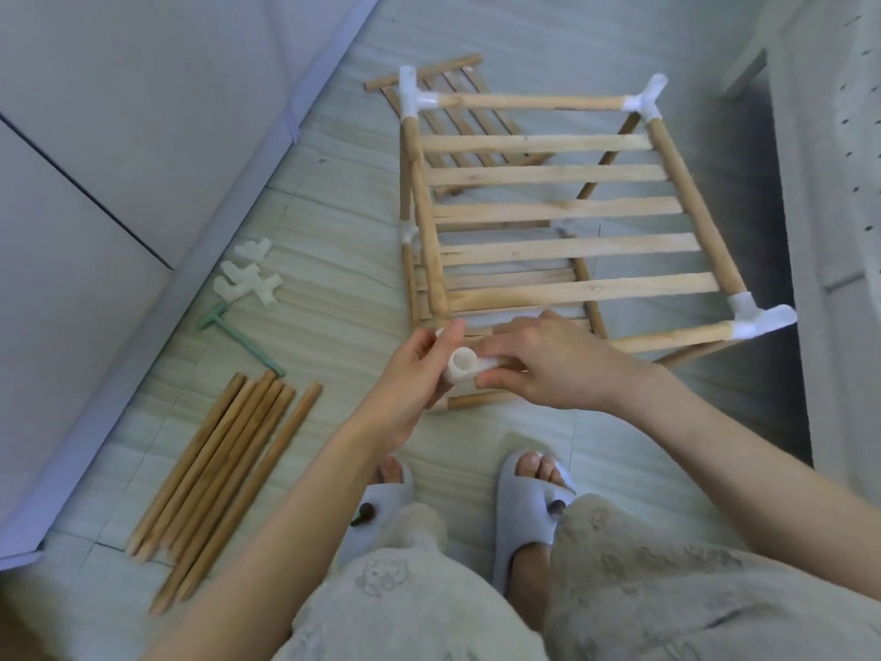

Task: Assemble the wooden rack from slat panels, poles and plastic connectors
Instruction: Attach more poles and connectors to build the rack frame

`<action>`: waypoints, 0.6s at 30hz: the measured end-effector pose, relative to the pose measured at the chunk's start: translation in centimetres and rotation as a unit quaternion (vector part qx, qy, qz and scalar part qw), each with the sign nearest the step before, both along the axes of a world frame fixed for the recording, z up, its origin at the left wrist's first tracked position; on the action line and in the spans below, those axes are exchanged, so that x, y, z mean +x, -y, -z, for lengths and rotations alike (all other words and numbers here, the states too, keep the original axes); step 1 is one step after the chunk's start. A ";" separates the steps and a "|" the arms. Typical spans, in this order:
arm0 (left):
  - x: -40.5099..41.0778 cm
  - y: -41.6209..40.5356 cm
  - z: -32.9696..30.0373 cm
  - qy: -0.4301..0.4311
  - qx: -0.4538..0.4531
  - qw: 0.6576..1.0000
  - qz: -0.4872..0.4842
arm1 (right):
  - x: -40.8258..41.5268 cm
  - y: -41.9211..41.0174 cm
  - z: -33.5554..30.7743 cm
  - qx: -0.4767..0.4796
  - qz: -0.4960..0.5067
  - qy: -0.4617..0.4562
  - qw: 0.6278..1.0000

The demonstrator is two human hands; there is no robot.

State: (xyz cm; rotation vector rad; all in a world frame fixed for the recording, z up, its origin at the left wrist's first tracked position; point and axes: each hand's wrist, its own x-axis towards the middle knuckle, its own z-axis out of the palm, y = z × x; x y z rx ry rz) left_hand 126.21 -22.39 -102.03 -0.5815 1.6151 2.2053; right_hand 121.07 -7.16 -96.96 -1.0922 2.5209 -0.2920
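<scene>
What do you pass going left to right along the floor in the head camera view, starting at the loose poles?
Loose poles → green mallet → left hand → white connector → right hand → rack's near-right corner connector.

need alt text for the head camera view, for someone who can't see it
Seen from above, a person's left hand and right hand grip a white plastic connector at the near corner of a half-built wooden rack on a tiled floor. Spare poles, loose connectors and a green mallet lie to the left.

rack's near corner (481, 400) behind hands (538, 364)
</scene>
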 end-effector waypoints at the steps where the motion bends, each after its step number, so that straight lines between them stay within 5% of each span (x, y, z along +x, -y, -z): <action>1: 0.2 -0.3 -0.1 0.005 -0.002 1.000 0.005 | 0.1 -0.4 -0.3 0.020 -0.009 -0.016 1.000; 5: 1.5 -1.6 -0.7 0.036 -0.031 0.993 0.106 | 1.0 -2.7 -1.3 0.088 -0.028 -0.053 0.994; 8: 1.6 -2.0 -2.1 -0.024 -0.200 0.953 0.227 | 1.2 -5.3 -2.1 0.111 0.011 -0.021 0.994; 11: 0.1 -1.9 -2.9 -0.186 -0.451 0.853 0.187 | 1.2 -9.0 -2.6 0.085 0.095 0.026 0.991; 13: -1.4 -2.0 -3.5 -0.308 -0.561 0.746 0.187 | 1.5 -11.7 -2.5 0.069 0.152 0.034 0.985; 15: -2.8 -2.8 -3.8 -0.373 -0.607 0.637 0.294 | 2.1 -13.8 -2.3 0.027 0.240 0.036 0.970; 18: -4.0 -4.5 -3.4 -0.375 -0.630 0.552 0.398 | 3.6 -14.7 -1.8 -0.103 0.447 0.056 0.887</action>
